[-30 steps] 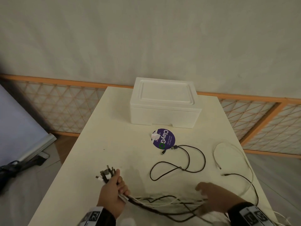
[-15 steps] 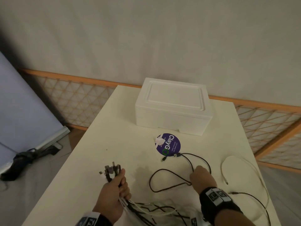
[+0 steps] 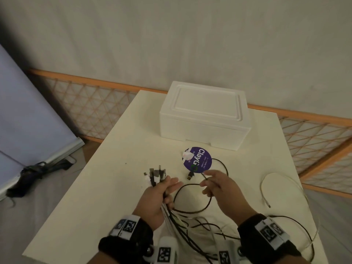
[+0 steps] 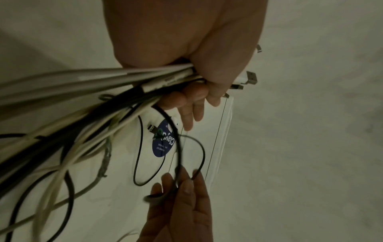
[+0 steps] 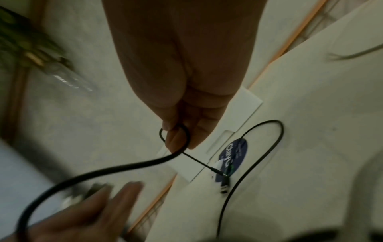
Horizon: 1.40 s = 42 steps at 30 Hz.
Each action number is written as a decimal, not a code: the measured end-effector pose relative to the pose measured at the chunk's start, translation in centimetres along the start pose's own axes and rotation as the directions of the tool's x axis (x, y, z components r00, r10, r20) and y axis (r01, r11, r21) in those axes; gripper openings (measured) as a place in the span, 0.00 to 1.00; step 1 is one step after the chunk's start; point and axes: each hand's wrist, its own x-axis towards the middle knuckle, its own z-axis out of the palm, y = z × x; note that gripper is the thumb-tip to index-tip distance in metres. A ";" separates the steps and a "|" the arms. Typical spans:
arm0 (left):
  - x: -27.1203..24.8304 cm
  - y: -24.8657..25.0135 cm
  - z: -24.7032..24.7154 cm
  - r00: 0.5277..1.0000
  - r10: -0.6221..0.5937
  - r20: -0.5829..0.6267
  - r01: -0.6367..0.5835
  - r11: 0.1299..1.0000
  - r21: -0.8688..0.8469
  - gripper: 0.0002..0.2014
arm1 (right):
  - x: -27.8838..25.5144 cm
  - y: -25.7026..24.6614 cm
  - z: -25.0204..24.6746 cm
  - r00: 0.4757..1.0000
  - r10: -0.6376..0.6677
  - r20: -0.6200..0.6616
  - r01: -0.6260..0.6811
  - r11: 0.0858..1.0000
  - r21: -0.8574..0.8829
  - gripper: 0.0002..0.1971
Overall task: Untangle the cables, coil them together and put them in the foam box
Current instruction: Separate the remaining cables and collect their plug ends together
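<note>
Several cable ends (image 3: 155, 175) bunched in the left hand's (image 3: 155, 201) curled grip, right hand (image 3: 222, 189) pinching a black cable (image 3: 190, 185) above the tabletop (image 3: 114, 178), closed foam box (image 3: 204, 119) beyond

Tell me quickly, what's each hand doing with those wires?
Left hand grips the cable bundle, plugs up. Right hand pinches the loose black cable. Foam box closed, lid on. White cable lies apart on the table.

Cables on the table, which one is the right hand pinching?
The loose black cable, looped beside the purple sticker. The right hand lifts it, while the other cables sit bundled in the left hand.
</note>
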 end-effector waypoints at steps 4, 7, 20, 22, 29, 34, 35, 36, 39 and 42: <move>0.1 0.0 1.0 0.996 0.028 0.081 -0.037 0.994 0.108 0.14 | -2.1 -0.6 1.2 0.967 -0.143 0.209 0.208 0.920 -0.333 0.12; 0.2 -0.1 1.1 0.997 0.046 0.062 -0.053 0.993 0.109 0.13 | -2.8 -0.7 1.2 0.933 -0.153 0.326 0.291 0.854 -0.431 0.13; 2.4 2.4 -7.0 0.965 0.099 -0.243 -0.138 0.979 -0.149 0.09 | -2.2 2.3 -6.6 0.986 0.163 -0.026 -0.145 0.779 -0.611 0.26; 2.5 1.9 -7.7 0.966 0.085 -0.243 -0.120 0.984 -0.134 0.08 | -1.0 3.5 -6.4 0.985 0.166 -0.049 -0.160 0.762 -0.627 0.19; 2.2 0.2 -8.2 0.917 0.107 -0.385 -0.171 0.976 -0.136 0.14 | 3.6 4.8 -0.8 0.994 0.016 0.107 0.062 0.727 -0.684 0.22; 0.8 0.3 -7.5 0.926 0.148 -0.346 -0.213 0.964 -0.158 0.17 | 4.6 6.3 1.9 0.934 0.074 0.351 0.286 0.436 -0.853 0.23; 0.5 0.4 -7.2 0.929 0.169 -0.330 -0.233 0.958 -0.165 0.19 | 4.7 6.4 1.9 0.948 0.065 0.311 0.254 0.431 -0.866 0.20; 0.1 0.6 -6.9 0.930 0.189 -0.315 -0.250 0.954 -0.164 0.20 | 4.8 6.4 1.7 0.959 0.068 0.277 0.223 0.423 -0.878 0.17; -0.6 0.9 -5.4 0.931 0.257 -0.259 -0.291 0.951 -0.102 0.22 | 4.8 6.3 0.6 0.976 0.108 0.191 0.124 0.443 -0.888 0.14; -1.1 1.2 -3.7 0.914 0.364 -0.181 -0.373 0.928 -0.019 0.21 | 4.2 4.2 -0.4 0.989 0.061 0.137 0.083 0.542 -0.836 0.11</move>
